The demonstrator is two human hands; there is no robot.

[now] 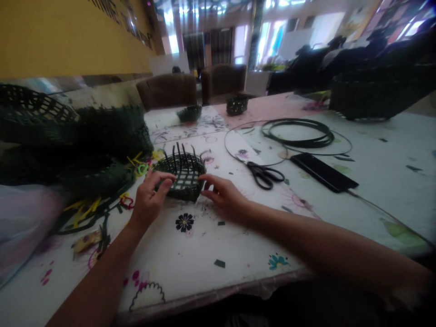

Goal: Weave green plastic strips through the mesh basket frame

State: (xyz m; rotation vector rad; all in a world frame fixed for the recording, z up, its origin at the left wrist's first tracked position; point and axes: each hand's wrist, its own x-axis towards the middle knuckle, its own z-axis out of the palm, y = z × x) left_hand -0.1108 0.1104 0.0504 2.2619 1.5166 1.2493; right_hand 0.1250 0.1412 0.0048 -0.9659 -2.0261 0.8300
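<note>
A small dark green woven basket (pixel 185 193) sits on the patterned tablecloth in front of me, with several loose strip ends standing up from its far rim. At its left side, my left hand (pixel 151 193) grips the rim between thumb and fingers. My right hand (pixel 221 190) pinches the right side of the same rim, fingertips on the weave. Through the open lattice of the base the white cloth shows. Black-handled scissors (pixel 265 175) lie to the right of the basket, apart from my right hand.
A coil of green strip (pixel 299 141) lies beyond the scissors, beside a black phone (pixel 323 171) with a cable. Large woven baskets (pixel 112 129) are piled at left near yellow scraps (pixel 81 211). Two small baskets (pixel 236 106) stand farther back. Another large basket (pixel 368 97) is at right.
</note>
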